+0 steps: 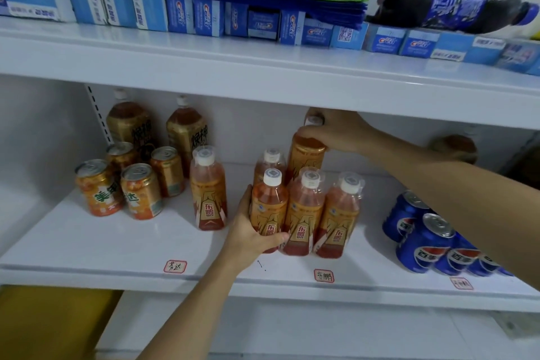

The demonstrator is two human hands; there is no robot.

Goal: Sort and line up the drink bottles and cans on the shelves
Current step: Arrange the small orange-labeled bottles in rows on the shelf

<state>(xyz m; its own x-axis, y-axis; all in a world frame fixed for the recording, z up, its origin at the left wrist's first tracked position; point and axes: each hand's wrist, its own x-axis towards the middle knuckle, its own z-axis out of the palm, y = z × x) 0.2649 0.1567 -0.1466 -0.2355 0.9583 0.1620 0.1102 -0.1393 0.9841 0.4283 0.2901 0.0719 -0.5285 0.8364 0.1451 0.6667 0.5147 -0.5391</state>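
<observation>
At frame centre, the left hand (248,231) grasps the front-left orange bottle (268,213), upright in its cluster on the shelf (117,242); just above, the right hand (333,131) clasps a taller bottle (306,152) behind the cluster by its neck

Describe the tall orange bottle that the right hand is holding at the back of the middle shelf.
The tall orange bottle is clear plastic filled with amber-orange drink, with a gold-orange label and a white cap. It stands upright at the back of the middle shelf, behind a cluster of smaller orange bottles that hide its base. The right hand grips its neck and shoulder from above, with fingers curled round the cap.
</observation>
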